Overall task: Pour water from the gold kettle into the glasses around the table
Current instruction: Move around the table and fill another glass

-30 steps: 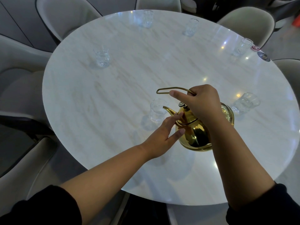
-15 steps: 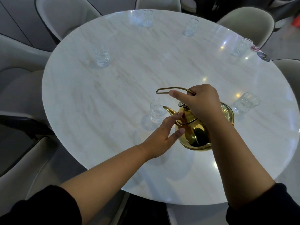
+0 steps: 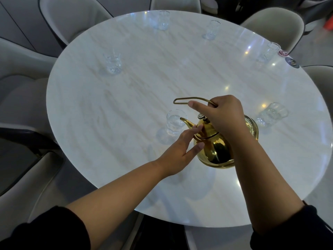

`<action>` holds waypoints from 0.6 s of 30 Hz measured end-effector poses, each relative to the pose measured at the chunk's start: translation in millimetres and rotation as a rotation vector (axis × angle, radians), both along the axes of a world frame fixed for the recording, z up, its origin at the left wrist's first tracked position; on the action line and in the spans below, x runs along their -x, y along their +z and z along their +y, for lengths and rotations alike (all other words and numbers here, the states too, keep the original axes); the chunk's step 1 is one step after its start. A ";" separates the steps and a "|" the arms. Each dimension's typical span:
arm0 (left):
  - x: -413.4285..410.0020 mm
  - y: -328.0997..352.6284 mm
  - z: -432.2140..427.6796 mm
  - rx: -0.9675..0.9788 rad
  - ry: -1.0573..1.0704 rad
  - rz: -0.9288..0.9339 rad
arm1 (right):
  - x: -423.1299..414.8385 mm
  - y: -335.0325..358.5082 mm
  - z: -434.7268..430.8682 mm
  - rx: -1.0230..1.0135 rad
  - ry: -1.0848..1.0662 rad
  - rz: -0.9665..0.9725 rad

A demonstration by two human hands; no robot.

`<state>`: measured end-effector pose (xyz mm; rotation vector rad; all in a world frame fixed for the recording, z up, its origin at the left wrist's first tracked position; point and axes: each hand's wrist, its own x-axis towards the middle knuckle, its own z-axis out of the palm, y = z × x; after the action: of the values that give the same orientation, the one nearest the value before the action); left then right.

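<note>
White marble tabletop (image 3: 108, 123), round and ringed by pale chairs (image 3: 72, 20), fills my view. The gold kettle (image 3: 216, 150) hangs tilted just above its near middle, with the spout (image 3: 187, 121) dipping over the rim of the nearest glass (image 3: 173, 122). My right hand (image 3: 223, 116) is curled round the wire handle (image 3: 191, 100), index finger laid along it, carrying the weight. My left hand (image 3: 180, 152) has its fingers straight, tips resting against the kettle's shoulder by the lid to steady it. I judge this to be the pour into this glass, which seems to hold some water, though I cannot make out a stream. Next I'd level the kettle, lift the spout off the rim and carry it on: a right-hand glass (image 3: 272, 113) stands just beside the kettle, a far-left glass (image 3: 112, 62) well apart, and a far glass (image 3: 211, 29) among others near the far rim. Those sit close to the edge, where a knock could send one off; the wide middle gives me room to swing across.
</note>
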<state>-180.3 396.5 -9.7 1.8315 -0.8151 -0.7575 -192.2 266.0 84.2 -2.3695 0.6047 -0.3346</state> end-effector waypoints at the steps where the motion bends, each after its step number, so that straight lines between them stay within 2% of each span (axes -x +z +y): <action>1: 0.3 -0.7 -0.2 0.005 0.002 0.003 | 0.8 -0.3 0.0 -0.008 -0.002 0.002; 7: 3.6 -3.3 -2.2 0.019 0.007 -0.031 | 9.5 -9.3 -7.4 -0.105 -0.059 -0.086; 18: 14.8 -12.8 -4.1 -0.062 -0.070 -0.218 | 48.6 -38.4 -17.3 -0.449 -0.259 -0.321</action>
<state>-195.0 392.4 -22.5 1.9732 -1.0102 -0.6396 -240.8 248.7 45.8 -1.7662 0.7441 -0.6102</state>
